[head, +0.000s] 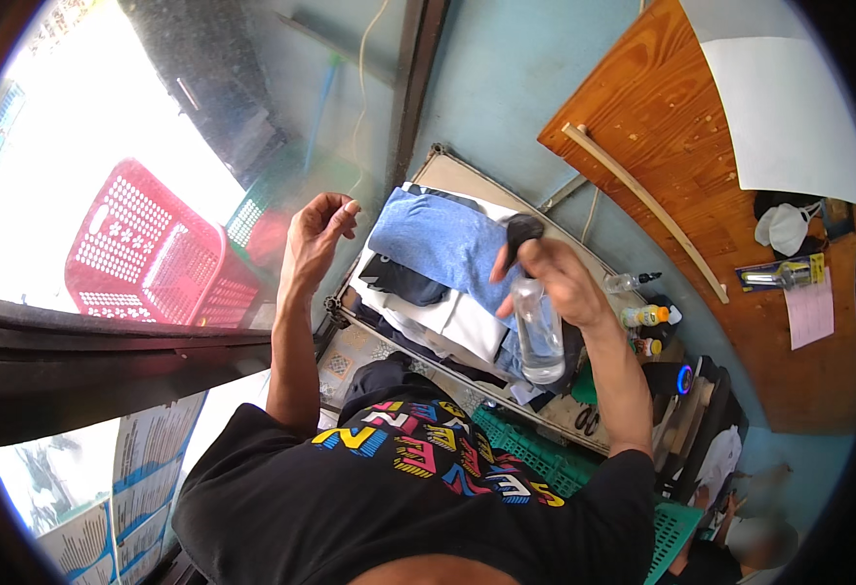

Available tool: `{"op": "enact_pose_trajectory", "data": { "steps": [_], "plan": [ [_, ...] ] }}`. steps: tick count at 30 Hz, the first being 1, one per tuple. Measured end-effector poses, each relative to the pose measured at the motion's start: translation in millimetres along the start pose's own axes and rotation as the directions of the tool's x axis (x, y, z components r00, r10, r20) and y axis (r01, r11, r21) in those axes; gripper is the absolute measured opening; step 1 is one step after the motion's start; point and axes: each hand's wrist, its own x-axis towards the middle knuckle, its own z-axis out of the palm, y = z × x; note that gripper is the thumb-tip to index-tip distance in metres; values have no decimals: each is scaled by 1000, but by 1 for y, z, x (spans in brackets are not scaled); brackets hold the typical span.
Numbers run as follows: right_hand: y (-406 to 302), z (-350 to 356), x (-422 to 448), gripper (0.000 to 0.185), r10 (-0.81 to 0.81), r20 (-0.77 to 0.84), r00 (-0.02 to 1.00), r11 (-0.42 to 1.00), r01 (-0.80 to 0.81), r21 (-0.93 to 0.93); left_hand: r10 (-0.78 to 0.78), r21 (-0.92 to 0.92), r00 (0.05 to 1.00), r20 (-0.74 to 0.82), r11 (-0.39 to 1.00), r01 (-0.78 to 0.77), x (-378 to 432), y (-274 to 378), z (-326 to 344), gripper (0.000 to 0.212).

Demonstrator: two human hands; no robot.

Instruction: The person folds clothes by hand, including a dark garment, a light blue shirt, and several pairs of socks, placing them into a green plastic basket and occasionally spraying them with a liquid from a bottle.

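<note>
My right hand (565,284) grips a clear spray bottle (539,336) with a black spray head, tilted over the clothes. Some clear liquid sits in the lower part of the bottle. Under it lies a folded blue garment (435,238), on top of a stack of folded clothes (468,322) in white, black and blue. The stack rests on a table with a pale top (457,172). To the left of the stack, my left hand (322,223) is raised with its fingers curled and the thumb against them. Nothing shows in it.
Scissors (586,420), a small clear bottle (627,282) and a yellow bottle (643,315) are at the table's right. A green basket (545,446) stands below. Left, behind glass, is a pink basket (150,256). A wooden board (640,95) projects at right. Another person (720,556) is at lower right.
</note>
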Motion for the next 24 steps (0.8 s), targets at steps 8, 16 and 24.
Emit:
{"op": "enact_pose_trajectory", "data": {
  "steps": [8,16,24],
  "plan": [
    [-16,-89,-30,42,-48,-342,938,952,-60,-299,-80,138,965,-250,983,118,-43,-29,-54,24],
    [108,-239,-23,57,-117,-633,765,641,-429,-637,-393,574,917,67,767,286,-85,-70,-74,36],
    [324,-342,-35,46,63,-876,479,995,-96,19,-442,801,870,221,591,97,-114,-204,-43,70]
  ]
}}
